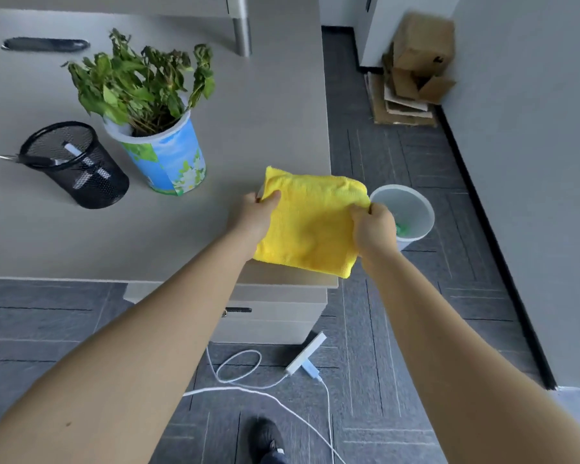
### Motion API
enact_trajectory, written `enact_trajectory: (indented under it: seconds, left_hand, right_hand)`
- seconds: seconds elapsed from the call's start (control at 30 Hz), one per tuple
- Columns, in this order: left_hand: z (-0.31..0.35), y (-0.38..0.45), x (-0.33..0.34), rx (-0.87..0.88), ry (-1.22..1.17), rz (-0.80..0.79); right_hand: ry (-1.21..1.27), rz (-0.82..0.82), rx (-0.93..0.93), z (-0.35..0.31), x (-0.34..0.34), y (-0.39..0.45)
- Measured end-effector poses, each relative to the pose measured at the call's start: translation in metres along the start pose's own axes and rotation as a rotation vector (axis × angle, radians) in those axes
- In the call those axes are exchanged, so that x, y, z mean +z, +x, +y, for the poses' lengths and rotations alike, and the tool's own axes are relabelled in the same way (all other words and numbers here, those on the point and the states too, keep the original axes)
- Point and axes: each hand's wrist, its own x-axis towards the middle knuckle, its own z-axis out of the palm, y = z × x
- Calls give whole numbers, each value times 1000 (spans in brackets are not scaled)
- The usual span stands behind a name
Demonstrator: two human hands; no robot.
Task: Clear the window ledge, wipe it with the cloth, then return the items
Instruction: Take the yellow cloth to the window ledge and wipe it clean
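A folded yellow cloth (pixel 310 226) sits just right of the frame's centre, at the near right corner of a pale grey desk (pixel 255 105). It is a rough square, so it has no clear long axis; it lies flat and slightly turned, its lower right corner poking past the desk edge. The left hand (pixel 257 212) pinches the cloth's left edge near the top, thumb on the upper surface. The right hand (pixel 374 226) grips the right edge, fingers curled over it. Both arms reach in from the bottom of the frame.

Left of centre stand a wilted plant (pixel 154 105) in a blue and green pot and, further left, a black mesh pen cup (pixel 77 164) holding pens. Just right of the cloth, on the floor, is a white bin (pixel 406 212). Flattened cardboard boxes (pixel 412 72) lean in the upper right. A white cable (pixel 248 373) loops at the bottom centre.

No window ledge is visible. Judging by this, the person is picking up or setting down the cloth; which one is unclear. Wiping would call for lifting the cloth and turning towards the ledge.
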Motion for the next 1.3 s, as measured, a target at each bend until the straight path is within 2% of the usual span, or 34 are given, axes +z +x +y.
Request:
enact_trajectory:
  seconds: [0.27, 0.6, 0.77, 1.03, 1.3]
  left_hand:
    - [43, -107, 117, 205, -4, -210]
    - [34, -339, 338, 281, 48, -609]
    - [28, -445, 434, 317, 93, -795]
    - [22, -559, 550, 396, 182, -1054]
    - [16, -623, 655, 391, 281, -1174]
  right_hand:
    - [162, 273, -15, 50, -163, -49]
    - [288, 591, 62, 208, -431, -170]
    - [356, 733, 113, 272, -541, -233]
    - [507, 956, 184, 349, -658, -303]
    - [561, 1079, 263, 418, -740, -310]
